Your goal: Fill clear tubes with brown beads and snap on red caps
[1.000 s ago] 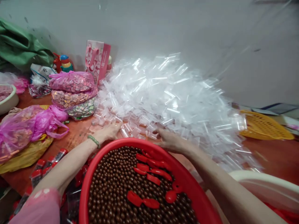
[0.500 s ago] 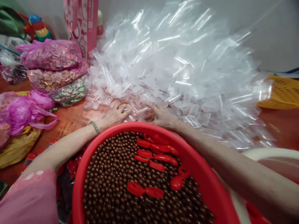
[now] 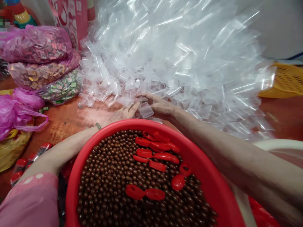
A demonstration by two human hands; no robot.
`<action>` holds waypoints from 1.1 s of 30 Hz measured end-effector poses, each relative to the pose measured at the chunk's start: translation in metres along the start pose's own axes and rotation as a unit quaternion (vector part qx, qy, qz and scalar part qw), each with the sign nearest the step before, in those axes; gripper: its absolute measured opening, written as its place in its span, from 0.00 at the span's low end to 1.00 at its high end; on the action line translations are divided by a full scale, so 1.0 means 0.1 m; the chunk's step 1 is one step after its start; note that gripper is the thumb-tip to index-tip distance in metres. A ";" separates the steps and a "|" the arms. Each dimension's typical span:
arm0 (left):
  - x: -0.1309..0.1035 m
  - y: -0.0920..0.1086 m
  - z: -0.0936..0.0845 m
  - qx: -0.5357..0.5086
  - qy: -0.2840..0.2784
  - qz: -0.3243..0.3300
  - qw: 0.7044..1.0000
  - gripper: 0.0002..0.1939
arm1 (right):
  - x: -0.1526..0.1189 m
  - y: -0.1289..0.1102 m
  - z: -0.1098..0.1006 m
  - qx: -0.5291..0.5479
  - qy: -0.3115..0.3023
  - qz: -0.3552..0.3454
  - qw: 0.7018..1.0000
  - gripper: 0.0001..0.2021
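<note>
A red basin [image 3: 73, 170] full of round brown balls [image 3: 111, 176] stands in front of me, with several red plastic pieces [image 3: 155, 194] lying on the balls. Beyond its far rim, my left hand [image 3: 126, 113] reaches to the near edge of a big pile of clear plastic tubes [image 3: 151, 69]. My right hand [image 3: 156, 104] is there too, fingers pointing left, beside a clear tube [image 3: 145, 110] between the two hands. Whether either hand grips a tube is too unclear to tell; the left fingers are partly hidden and blurred.
Pink bags of small wrapped pieces [image 3: 44, 47] are stacked at the left, above a magenta bag [image 3: 21, 110]. A yellow basket [image 3: 286, 80] sits at the far right. A pale rim [image 3: 279, 144] shows at the right, and red-capped tubes [image 3: 20, 164] lie by my left forearm.
Both hands have come closer together at the edge of the tube pile, the right hand's fingers now turned left. The view has shifted, so the bags sit further left and higher.
</note>
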State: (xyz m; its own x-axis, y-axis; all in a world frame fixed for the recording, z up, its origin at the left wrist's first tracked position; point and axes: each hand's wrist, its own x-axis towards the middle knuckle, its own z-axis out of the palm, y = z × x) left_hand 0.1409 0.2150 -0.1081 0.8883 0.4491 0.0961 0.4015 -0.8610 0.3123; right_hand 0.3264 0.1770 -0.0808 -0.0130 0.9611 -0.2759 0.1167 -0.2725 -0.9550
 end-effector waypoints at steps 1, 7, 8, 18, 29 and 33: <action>0.01 0.00 0.00 -0.011 0.007 -0.002 1.000 0.30 | -0.01 -0.04 -0.01 0.005 -0.001 -0.002 1.000 0.31; 0.03 0.00 -0.29 -0.054 0.050 0.026 0.997 0.30 | -0.06 -0.46 -0.05 0.004 0.023 -0.060 0.998 0.31; 0.03 -0.01 -0.37 -0.057 0.054 0.034 0.996 0.33 | -0.07 -0.56 -0.05 0.004 0.027 -0.074 0.997 0.31; -0.46 0.19 -1.36 -0.078 0.105 0.143 0.981 0.40 | -0.78 -1.38 0.32 -0.015 0.043 -0.218 0.975 0.27; -1.53 0.60 -1.28 -0.167 -0.014 0.116 0.979 0.38 | -1.55 -0.67 1.09 -0.213 -0.101 -0.172 0.956 0.34; -1.49 0.67 -1.37 -0.204 -0.022 0.131 0.970 0.26 | -1.70 -0.87 1.13 -0.337 -0.145 -0.112 0.924 0.37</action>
State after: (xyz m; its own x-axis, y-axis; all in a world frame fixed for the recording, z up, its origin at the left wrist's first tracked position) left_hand 0.0047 0.1232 0.0281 0.9603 0.2087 0.1849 0.0468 -0.7744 0.6310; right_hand 0.2066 0.0326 0.0371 -0.3654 0.9111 -0.1906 0.6689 0.1146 -0.7345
